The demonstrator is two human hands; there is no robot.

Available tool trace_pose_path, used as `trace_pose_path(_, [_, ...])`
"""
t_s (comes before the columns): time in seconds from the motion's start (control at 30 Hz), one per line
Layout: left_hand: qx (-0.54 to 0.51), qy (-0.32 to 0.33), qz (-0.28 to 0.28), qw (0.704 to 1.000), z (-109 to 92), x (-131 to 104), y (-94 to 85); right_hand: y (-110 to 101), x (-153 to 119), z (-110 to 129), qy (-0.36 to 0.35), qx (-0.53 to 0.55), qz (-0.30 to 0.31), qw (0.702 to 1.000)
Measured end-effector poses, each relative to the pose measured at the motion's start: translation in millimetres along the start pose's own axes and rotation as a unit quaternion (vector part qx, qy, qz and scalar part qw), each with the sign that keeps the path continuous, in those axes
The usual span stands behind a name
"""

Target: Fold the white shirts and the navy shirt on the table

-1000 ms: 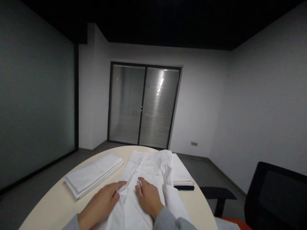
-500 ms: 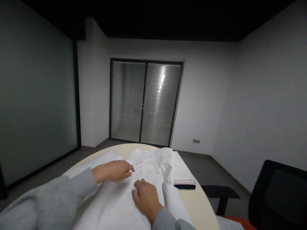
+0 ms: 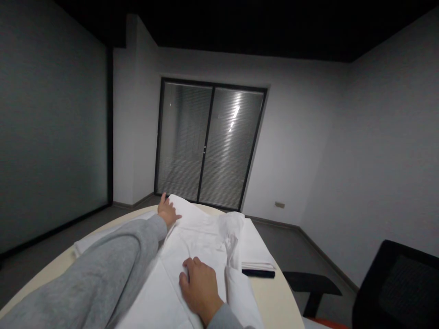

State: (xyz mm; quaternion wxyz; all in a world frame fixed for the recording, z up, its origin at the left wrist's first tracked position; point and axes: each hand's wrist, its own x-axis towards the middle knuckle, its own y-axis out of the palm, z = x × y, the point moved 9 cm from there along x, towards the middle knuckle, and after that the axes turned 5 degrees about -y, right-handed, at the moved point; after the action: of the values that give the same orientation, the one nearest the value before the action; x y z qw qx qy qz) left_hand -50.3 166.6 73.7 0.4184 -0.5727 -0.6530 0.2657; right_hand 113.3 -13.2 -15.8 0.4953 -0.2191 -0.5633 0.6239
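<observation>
A white cloth (image 3: 173, 269) with creases and seams is spread over the round table, its right side bunched into folds. My left hand (image 3: 167, 212) reaches to its far left edge, fingers spread against a raised flap of the fabric. Nearer to me, my right hand (image 3: 202, 288) rests on the middle of the cloth, its fingers loosely bent and the thumb apart from them. What lies beneath its fingertips is hidden.
Right of the cloth, a folded white stack (image 3: 255, 244) lies on a flat black item (image 3: 259, 273). The pale round tabletop (image 3: 274, 301) shows at the right. Beyond its edge stands a black office chair (image 3: 394, 283) with an armrest (image 3: 310, 283). More white fabric (image 3: 82, 244) lies at the left.
My left hand has moved from the cloth's middle to its far left edge, and a flap there now extends farther out. My right hand stays on the cloth with little change.
</observation>
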Motion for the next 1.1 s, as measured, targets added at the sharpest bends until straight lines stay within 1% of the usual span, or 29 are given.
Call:
trace_pose_path(0.07, [0.056, -0.024, -0.018, 0.998, 8.2, 5.1, -29.7, -0.7, -0.6, 0.9, -0.002, -0.003, 0.005, 1.000])
trace_pose_path(0.13, [0.101, -0.027, -0.021, 0.994, 8.9, -2.4, -52.0, -1.5, -1.7, 2.4, -0.005, -0.008, 0.009, 1.000])
trace_pose_path(0.2, [0.125, -0.011, -0.015, 0.992, 5.0, -26.2, -65.9, -2.2, -2.8, 3.6, -0.006, -0.014, 0.009, 1.000])
trace_pose_path(0.23, [0.132, -0.001, -0.008, 0.991, 2.8, -44.9, -69.2, -2.4, -3.2, 4.2, -0.006, -0.016, 0.007, 1.000])
trace_pose_path(0.3, [0.139, 0.024, 0.014, 0.990, -1.0, -95.0, -68.5, -2.1, -3.3, 5.4, -0.005, -0.020, 0.007, 1.000])
trace_pose_path(0.37, [0.135, 0.048, 0.048, 0.989, -3.7, -157.2, -59.0, -1.3, -2.5, 7.8, -0.007, -0.029, 0.013, 0.999])
trace_pose_path(0.43, [0.089, 0.093, 0.080, 0.989, -11.1, -222.0, -46.2, -1.2, -1.5, 11.6, -0.013, -0.045, 0.022, 0.999])
trace_pose_path(0.5, [0.031, 0.163, 0.145, 0.975, -24.6, -280.2, -26.5, -1.6, -0.9, 16.1, -0.022, -0.062, 0.029, 0.997])
trace_pose_path(0.53, [0.013, 0.192, 0.173, 0.966, -31.0, -302.8, -17.5, -1.8, -0.7, 18.3, -0.027, -0.071, 0.031, 0.997])
trace_pose_path(0.57, [0.001, 0.213, 0.186, 0.959, -36.2, -319.0, -11.0, -2.0, -0.6, 20.2, -0.031, -0.078, 0.031, 0.996])
trace_pose_path(0.6, [-0.003, 0.225, 0.187, 0.956, -39.5, -328.7, -6.2, -2.2, -0.5, 21.7, -0.033, -0.086, 0.031, 0.995])
trace_pose_path(0.63, [0.001, 0.226, 0.178, 0.958, -40.4, -332.3, -2.9, -2.3, -0.5, 23.0, -0.033, -0.092, 0.029, 0.995])
trace_pose_path(0.7, [0.022, 0.211, 0.154, 0.965, -36.9, -328.4, 2.8, -2.0, -0.5, 25.0, -0.033, -0.100, 0.027, 0.994])
trace_pose_path(0.77, [0.049, 0.197, 0.145, 0.968, -30.0, -320.5, 10.1, -1.2, -0.7, 26.3, -0.030, -0.105, 0.027, 0.994])
trace_pose_path(0.83, [0.075, 0.204, 0.142, 0.966, -24.8, -316.1, 17.3, -0.6, -0.9, 27.3, -0.029, -0.111, 0.027, 0.993])
trace_pose_path(0.9, [0.097, 0.225, 0.129, 0.961, -22.3, -316.2, 22.1, -0.3, -1.0, 27.5, -0.028, -0.114, 0.024, 0.993])
trace_pose_path(1.0, [0.114, 0.247, 0.088, 0.958, -21.0, -319.3, 22.6, 0.8, -0.5, 26.9, -0.030, -0.112, 0.017, 0.993])
trace_pose_path(1.1, [0.115, 0.244, 0.066, 0.961, -20.8, -321.1, 20.4, 3.1, 0.6, 25.2, -0.030, -0.110, 0.014, 0.993])
